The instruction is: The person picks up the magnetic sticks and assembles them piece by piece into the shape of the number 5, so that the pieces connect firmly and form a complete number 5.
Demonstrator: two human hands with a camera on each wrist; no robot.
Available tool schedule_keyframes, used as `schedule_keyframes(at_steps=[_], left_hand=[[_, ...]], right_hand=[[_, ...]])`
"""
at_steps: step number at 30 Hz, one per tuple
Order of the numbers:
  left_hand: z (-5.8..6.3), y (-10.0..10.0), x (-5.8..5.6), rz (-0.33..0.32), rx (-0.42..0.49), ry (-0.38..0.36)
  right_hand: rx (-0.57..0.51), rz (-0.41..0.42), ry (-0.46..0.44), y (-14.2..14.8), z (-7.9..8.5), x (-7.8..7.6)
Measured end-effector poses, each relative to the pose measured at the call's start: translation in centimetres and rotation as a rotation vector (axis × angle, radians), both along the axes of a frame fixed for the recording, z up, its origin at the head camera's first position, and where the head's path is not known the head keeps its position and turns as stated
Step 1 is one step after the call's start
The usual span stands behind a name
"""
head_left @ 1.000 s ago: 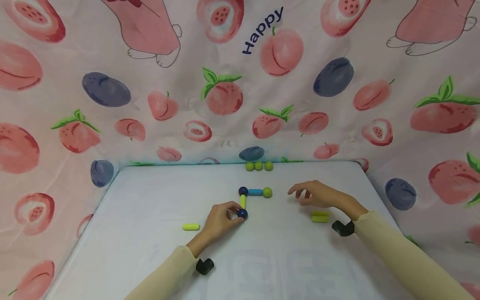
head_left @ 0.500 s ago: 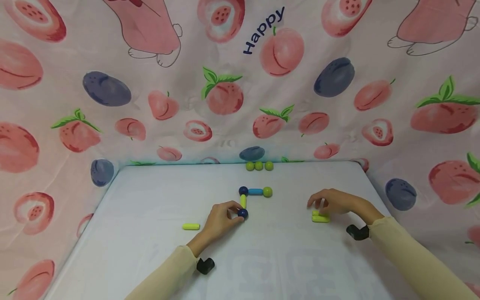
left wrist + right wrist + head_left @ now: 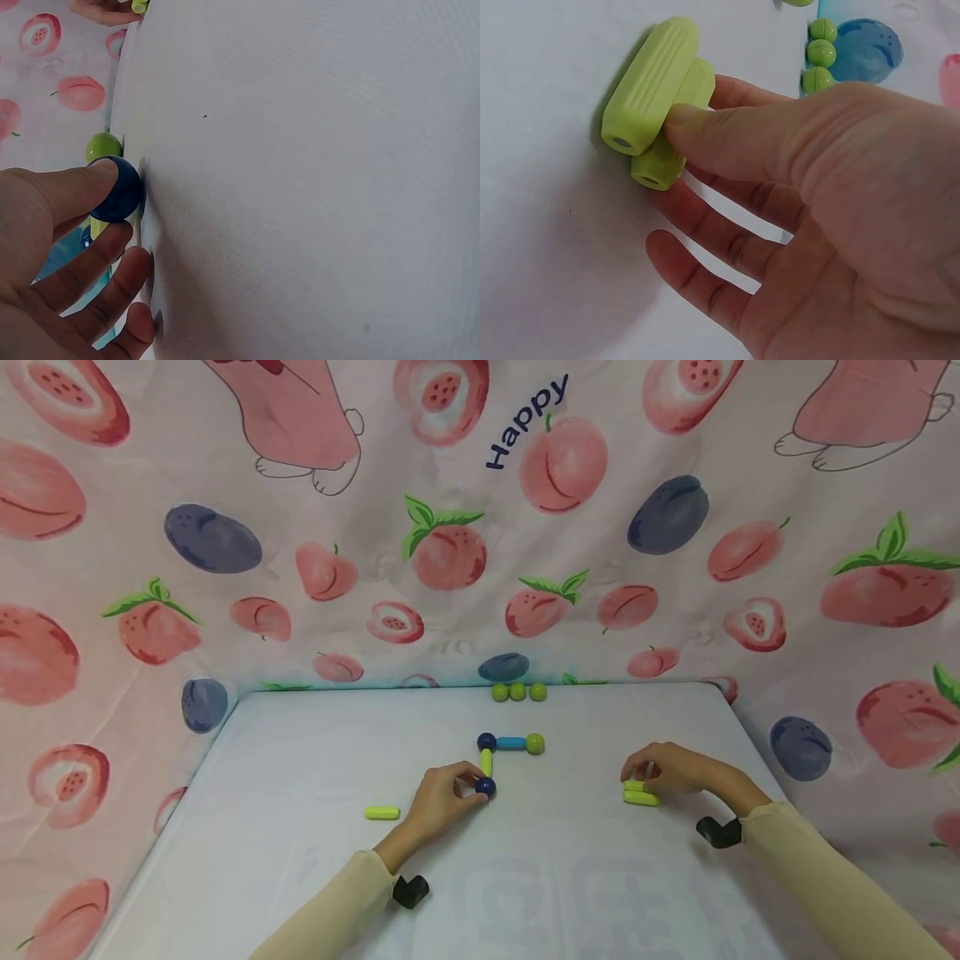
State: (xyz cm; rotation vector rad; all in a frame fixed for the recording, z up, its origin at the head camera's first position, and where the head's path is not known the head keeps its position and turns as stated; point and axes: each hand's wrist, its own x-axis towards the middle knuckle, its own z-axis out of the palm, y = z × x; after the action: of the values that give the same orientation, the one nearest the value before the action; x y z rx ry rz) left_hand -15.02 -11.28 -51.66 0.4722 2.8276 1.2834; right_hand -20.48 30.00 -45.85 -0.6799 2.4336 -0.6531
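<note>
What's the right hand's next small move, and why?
Probably lift the rear yellow-green stick clear of the front stick: the right hand has its thumb on the rear one, the two lie side by side, and the left hand holds a dark blue ball, a likely attachment point.

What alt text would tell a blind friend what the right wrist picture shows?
A person's bare right hand pinches a yellow-green plastic-looking bar between thumb and fingers. A matching ridged bar lies against it on a white surface. At upper right, three green balls stand in a row before a pale fruit-print cloth.
</note>
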Motion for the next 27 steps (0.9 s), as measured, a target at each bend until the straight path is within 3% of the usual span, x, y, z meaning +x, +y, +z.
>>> schedule_keyframes(at_steps=[12,27], left_hand=[[0.0,-0.1,0.1,-0.004,0.011,0.017],[-0.1,-0.1,0.1,-0.007,0.020,0.015]], right_hand=[[-0.008,-0.011,-0.011,0.0,-0.2,0.1],[0.009,-0.025,0.048,-0.2,0.7,0.0]])
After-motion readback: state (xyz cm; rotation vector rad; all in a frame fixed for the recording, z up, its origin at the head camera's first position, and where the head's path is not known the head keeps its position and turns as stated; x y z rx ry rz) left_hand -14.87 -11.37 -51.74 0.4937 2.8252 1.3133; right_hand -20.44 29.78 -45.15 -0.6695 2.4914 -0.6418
